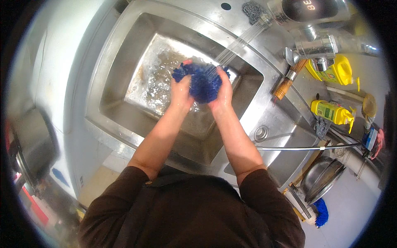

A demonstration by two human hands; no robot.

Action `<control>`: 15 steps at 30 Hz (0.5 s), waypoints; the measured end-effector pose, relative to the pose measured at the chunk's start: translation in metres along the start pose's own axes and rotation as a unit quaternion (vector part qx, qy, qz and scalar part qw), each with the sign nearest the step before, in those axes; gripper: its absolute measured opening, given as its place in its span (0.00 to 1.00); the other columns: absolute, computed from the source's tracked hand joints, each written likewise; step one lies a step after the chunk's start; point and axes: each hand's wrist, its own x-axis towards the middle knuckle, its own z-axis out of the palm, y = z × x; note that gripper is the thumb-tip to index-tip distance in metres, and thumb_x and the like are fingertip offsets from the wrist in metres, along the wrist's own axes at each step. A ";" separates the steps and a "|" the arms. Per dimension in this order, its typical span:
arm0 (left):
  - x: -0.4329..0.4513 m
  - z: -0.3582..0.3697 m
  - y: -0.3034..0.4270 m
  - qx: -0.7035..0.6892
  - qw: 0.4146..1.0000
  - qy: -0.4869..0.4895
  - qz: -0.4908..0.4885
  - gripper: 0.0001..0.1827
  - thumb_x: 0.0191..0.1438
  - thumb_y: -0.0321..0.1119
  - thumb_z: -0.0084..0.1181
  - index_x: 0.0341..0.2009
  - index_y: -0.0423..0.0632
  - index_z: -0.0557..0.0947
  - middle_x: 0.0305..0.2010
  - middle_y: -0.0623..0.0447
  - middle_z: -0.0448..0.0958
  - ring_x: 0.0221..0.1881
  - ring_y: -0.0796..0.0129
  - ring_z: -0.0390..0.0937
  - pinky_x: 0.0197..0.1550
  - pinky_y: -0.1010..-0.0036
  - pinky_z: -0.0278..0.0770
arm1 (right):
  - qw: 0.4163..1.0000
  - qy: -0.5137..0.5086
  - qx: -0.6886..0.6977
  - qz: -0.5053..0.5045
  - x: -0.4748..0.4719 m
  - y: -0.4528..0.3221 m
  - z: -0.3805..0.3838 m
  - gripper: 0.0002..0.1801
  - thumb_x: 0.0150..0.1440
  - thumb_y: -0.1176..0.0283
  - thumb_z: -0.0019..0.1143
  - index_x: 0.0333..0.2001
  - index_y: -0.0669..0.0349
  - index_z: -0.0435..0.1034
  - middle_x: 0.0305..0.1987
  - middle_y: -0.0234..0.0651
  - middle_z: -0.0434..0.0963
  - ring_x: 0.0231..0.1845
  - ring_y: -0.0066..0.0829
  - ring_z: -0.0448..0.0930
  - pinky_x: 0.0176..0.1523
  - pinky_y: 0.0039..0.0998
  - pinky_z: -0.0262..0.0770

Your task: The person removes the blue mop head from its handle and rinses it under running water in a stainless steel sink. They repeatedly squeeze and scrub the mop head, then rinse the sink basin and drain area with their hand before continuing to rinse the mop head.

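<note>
A wet, dark blue chenille-type cloth (203,85) is bunched between my two hands above a stainless steel sink basin (124,65). My left hand (180,90) grips its left side, thumb on top. My right hand (225,88) holds the right side, with the fingers partly hidden by the cloth. Spray from the metal faucet (265,19) at the upper right falls onto the cloth. Foamy water (155,74) lies in the basin below.
Right of the basin are a wooden-handled brush (283,88), yellow bottles (332,111), steel scouring pads (252,11) and a second sink with a drain (261,133). A metal rod (288,148) crosses there. Metal bowls (319,176) and a blue fluffy item (322,212) sit at lower right.
</note>
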 end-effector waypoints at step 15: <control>-0.037 0.008 0.014 0.530 0.437 -0.575 0.444 0.04 0.31 0.35 0.55 0.19 0.58 0.78 0.30 0.53 0.71 0.31 0.59 0.71 0.29 0.68 0.70 | 0.719 -0.375 -0.545 0.214 0.028 0.006 0.000 0.11 0.42 0.71 0.53 0.30 0.65 0.73 0.31 0.32 0.77 0.36 0.23 0.74 0.43 0.24 0.68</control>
